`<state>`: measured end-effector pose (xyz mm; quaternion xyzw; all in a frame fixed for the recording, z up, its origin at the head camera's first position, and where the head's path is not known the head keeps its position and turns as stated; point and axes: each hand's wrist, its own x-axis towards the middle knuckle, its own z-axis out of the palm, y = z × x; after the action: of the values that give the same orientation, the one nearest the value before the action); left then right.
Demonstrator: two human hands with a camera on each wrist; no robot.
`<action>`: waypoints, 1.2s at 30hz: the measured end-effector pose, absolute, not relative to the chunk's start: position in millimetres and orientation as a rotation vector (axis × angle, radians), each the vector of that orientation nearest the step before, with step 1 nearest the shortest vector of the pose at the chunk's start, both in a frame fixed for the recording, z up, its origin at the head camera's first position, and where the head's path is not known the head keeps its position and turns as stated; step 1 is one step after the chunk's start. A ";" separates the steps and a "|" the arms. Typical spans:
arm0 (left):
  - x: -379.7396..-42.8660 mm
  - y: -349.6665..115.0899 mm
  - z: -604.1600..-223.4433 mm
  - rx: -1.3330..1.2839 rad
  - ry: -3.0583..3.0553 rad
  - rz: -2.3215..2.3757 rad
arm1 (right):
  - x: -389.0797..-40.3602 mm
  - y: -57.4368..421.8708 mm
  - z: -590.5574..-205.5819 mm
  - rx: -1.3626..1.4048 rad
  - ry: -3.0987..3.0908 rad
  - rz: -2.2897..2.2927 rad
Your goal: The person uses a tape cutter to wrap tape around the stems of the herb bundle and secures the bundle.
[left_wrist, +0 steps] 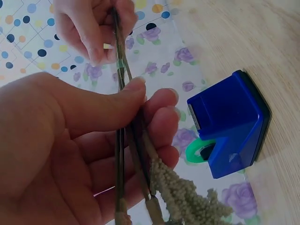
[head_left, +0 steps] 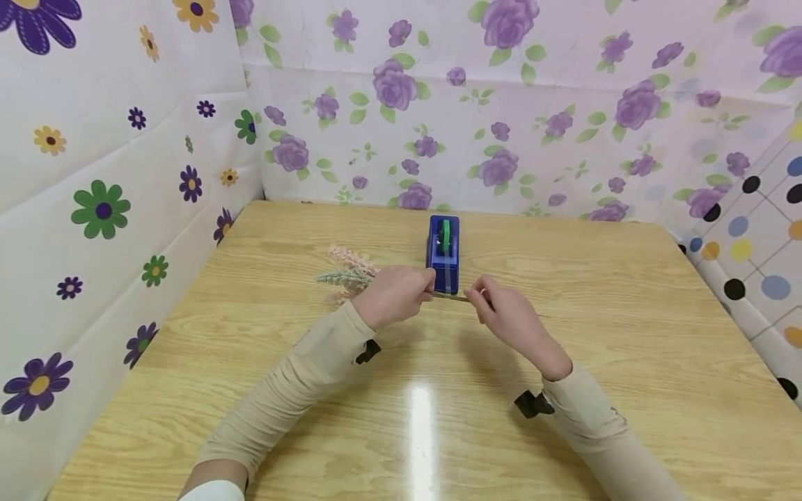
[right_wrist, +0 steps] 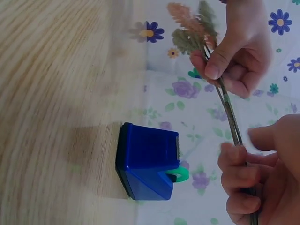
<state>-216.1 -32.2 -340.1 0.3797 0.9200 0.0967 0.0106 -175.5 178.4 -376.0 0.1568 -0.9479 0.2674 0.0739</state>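
Note:
My left hand [head_left: 397, 296] pinches a bundle of artificial flowers [head_left: 346, 278] between thumb and fingers, just below the blossoms. In the right wrist view the pink and grey-green flower heads [right_wrist: 192, 28] stick out past that hand. The thin dark stems [right_wrist: 230, 115] run across to my right hand [head_left: 504, 313], whose fingers curl round their lower part. Between the hands, a shiny greenish band [left_wrist: 121, 63] that looks like clear tape wraps the stems. Just behind the stems stands a blue tape dispenser [head_left: 445, 268] holding a green-cored roll [head_left: 446, 235].
The wooden table [head_left: 301, 417] reaches back to a wall covering with purple roses [head_left: 395, 83]. A flower-patterned sheet [head_left: 100, 209] hangs on the left, and a dotted one [head_left: 761, 250] on the right. Dark wrist cameras [head_left: 532, 403] are strapped at both sleeves.

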 end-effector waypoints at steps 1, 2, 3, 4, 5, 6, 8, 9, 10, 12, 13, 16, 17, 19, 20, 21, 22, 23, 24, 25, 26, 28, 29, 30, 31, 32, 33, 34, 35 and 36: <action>-216.6 -32.0 -340.4 1.187 2.868 0.282 | -175.7 178.1 -375.7 0.452 -2.849 0.810; -216.9 -31.9 -340.5 1.191 2.862 0.266 | -175.9 177.8 -375.6 0.440 -2.848 0.805; -217.1 -31.9 -340.7 1.196 2.855 0.253 | -176.3 177.6 -375.5 0.442 -2.839 0.791; -217.3 -31.9 -340.9 1.199 2.847 0.251 | -176.5 177.4 -375.6 0.456 -2.825 0.777; -217.6 -32.2 -341.1 1.194 2.838 0.259 | -176.7 177.5 -376.0 0.474 -2.807 0.756; -217.8 -32.5 -341.2 1.188 2.830 0.281 | -176.8 177.5 -376.3 0.492 -2.791 0.739; -218.3 -32.9 -341.2 1.172 2.815 0.332 | -176.7 178.1 -376.6 0.526 -2.759 0.722; -218.6 -33.0 -341.0 1.169 2.808 0.354 | -176.8 178.6 -376.8 0.537 -2.744 0.720; -218.9 -33.0 -340.8 1.160 2.802 0.372 | -176.8 179.0 -376.7 0.544 -2.730 0.721; -219.6 -32.9 -340.3 1.145 2.792 0.395 | -176.7 179.6 -376.2 0.544 -2.710 0.720; -220.0 -32.8 -340.2 1.144 2.794 0.390 | -176.7 179.8 -376.1 0.542 -2.702 0.719; -221.2 -32.1 -340.2 1.134 2.805 0.378 | -176.8 179.8 -376.0 0.541 -2.675 0.724; -221.6 -31.9 -340.6 1.137 2.815 0.367 | -176.7 179.6 -376.0 0.541 -2.665 0.726; -222.5 -31.6 -341.6 1.151 2.837 0.343 | -176.6 179.6 -376.5 0.541 -2.648 0.728; -222.9 -31.3 -342.3 1.160 2.849 0.331 | -176.6 179.5 -376.6 0.542 -2.641 0.728; -223.3 -31.3 -343.2 1.165 2.859 0.322 | -176.6 179.5 -376.8 0.541 -2.637 0.730; -223.8 -31.2 -344.2 1.169 2.870 0.310 | -176.6 179.5 -376.9 0.541 -2.633 0.731; -224.2 -31.1 -345.2 1.174 2.879 0.306 | -176.3 179.3 -376.7 0.539 -2.631 0.732; -224.6 -31.0 -346.0 1.175 2.886 0.308 | -176.2 179.3 -376.7 0.537 -2.631 0.733; -225.0 -30.9 -346.6 1.175 2.891 0.315 | -176.1 179.2 -376.6 0.537 -2.631 0.734; -225.3 -30.7 -347.2 1.175 2.888 0.330 | -175.9 179.2 -376.6 0.534 -2.634 0.736; -225.8 -30.0 -347.6 1.193 2.883 0.351 | -175.5 179.3 -376.8 0.528 -2.644 0.742; -225.9 -29.6 -347.5 1.205 2.880 0.358 | -175.4 179.4 -377.0 0.524 -2.650 0.744; -225.9 -29.1 -347.1 1.213 2.876 0.362 | -175.4 179.6 -377.5 0.522 -2.654 0.746; -225.8 -28.6 -346.7 1.218 2.872 0.365 | -175.4 179.7 -377.8 0.520 -2.659 0.751; -225.7 -28.0 -346.4 1.220 2.871 0.371 | -175.5 179.9 -378.3 0.518 -2.665 0.753; -225.5 -27.5 -346.0 1.219 2.879 0.362 | -175.8 179.8 -378.8 0.520 -2.670 0.755; -225.2 -27.1 -345.7 1.211 2.887 0.352 | -176.0 179.7 -379.3 0.521 -2.678 0.761; -224.8 -26.7 -345.5 1.199 2.893 0.347 | -176.5 179.6 -380.0 0.521 -2.685 0.765; -224.5 -26.4 -345.5 1.188 2.901 0.336 | -177.1 179.5 -380.7 0.521 -2.692 0.769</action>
<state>-224.5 -26.4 -345.5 0.3767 0.9201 0.1067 -0.0054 -177.1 179.5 -380.7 0.1811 -0.9351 0.2672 0.1465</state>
